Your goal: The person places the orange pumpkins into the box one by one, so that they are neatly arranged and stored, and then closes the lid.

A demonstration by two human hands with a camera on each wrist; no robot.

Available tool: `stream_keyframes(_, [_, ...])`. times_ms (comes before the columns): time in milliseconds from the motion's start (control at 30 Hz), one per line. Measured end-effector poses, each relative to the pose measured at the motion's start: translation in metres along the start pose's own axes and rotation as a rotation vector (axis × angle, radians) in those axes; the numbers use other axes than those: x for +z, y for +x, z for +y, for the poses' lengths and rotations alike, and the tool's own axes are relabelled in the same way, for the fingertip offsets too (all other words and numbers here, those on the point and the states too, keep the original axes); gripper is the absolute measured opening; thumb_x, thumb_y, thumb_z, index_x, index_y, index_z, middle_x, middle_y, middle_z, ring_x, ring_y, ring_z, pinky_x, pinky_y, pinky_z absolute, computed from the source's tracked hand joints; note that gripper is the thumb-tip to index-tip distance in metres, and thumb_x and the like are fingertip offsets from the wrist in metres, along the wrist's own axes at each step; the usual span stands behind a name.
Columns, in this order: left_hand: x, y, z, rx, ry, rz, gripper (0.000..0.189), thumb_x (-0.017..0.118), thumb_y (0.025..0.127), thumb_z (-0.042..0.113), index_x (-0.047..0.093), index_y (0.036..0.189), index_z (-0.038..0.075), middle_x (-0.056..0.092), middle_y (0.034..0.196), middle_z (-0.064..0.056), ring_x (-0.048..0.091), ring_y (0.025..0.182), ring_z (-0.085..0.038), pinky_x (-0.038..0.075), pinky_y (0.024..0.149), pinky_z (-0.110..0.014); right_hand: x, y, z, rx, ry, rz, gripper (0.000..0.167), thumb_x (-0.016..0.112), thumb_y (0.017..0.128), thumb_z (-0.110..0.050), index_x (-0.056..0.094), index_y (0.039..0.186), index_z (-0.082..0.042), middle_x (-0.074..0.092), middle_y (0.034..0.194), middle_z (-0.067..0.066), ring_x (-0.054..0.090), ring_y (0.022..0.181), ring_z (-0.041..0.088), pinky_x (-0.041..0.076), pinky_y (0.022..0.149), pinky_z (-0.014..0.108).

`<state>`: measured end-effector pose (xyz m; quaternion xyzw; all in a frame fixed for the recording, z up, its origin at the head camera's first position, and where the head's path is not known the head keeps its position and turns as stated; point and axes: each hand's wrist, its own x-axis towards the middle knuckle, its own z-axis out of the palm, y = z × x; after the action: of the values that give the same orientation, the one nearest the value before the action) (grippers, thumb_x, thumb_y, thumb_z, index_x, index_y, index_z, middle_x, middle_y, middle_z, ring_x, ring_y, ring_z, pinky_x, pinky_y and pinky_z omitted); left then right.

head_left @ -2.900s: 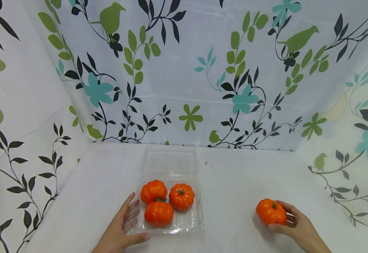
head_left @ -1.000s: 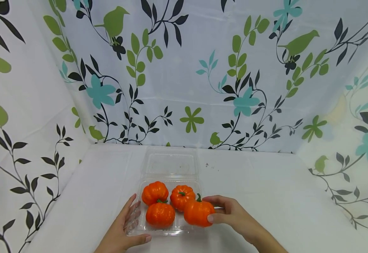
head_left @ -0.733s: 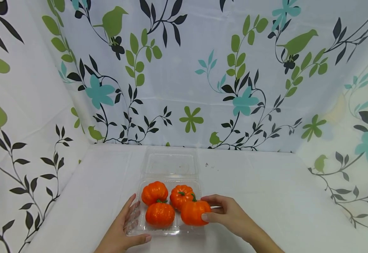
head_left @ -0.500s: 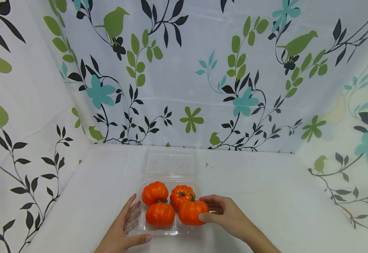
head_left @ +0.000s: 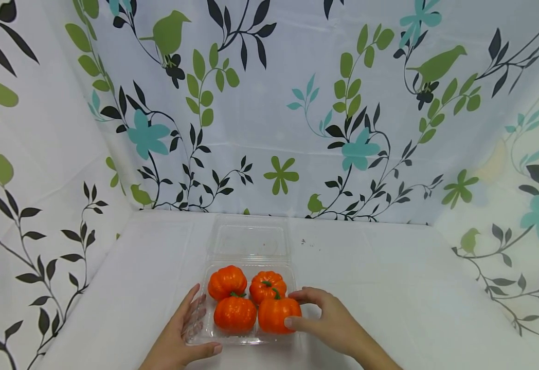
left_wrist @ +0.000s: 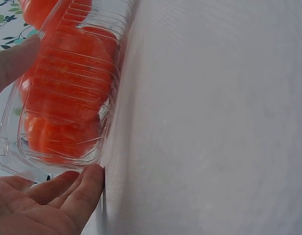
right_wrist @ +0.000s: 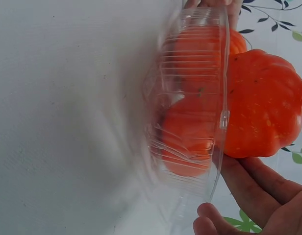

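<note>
A clear plastic clamshell container [head_left: 276, 338] lies with its lid back on the white table, three small orange pumpkins inside: one back left [head_left: 227, 282], one back right [head_left: 267, 285], one front left [head_left: 234, 314]. My left hand [head_left: 181, 329] grips the container's left side, thumb at the front edge and fingers along the side wall. My right hand [head_left: 325, 319] holds another pumpkin [head_left: 276, 314] with a green stem over the front right part, thumb in front and fingers behind. In the right wrist view this held pumpkin [right_wrist: 264, 103] stands out past the container's rim.
The transparent lid [head_left: 251, 239] lies flat behind the base, towards the back edge of the table [head_left: 376, 272]. Behind and at both sides hangs a white cloth [head_left: 269, 103] printed with leaves, birds and flowers. Small dark specks [head_left: 303, 241] mark the table near the lid.
My right hand has carried its pumpkin from the table's right side leftwards to the container, then a little farther left into the front right part. My left hand has stayed at the container.
</note>
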<state>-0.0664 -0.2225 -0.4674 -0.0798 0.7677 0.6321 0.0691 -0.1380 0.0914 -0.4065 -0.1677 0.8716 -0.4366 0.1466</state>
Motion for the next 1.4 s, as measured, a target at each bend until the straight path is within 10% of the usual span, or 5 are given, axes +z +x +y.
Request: stream_keyframes(1400, [-0.001,0.001,-0.001,0.020,0.043,-0.007,0.124,0.096,0.067,0.025,0.016,0.162,0.028,0.032,0.161,-0.019,0.030,0.146,-0.043,0.024,0.114,-0.068,0.029,0.010,-0.003,-0.152,-0.460,0.097,0.064,0.054,0.091,-0.071,0.078,0.108,-0.014,0.069,0.090,-0.014,0.045,0.135,0.040,0.034,0.110,0.066])
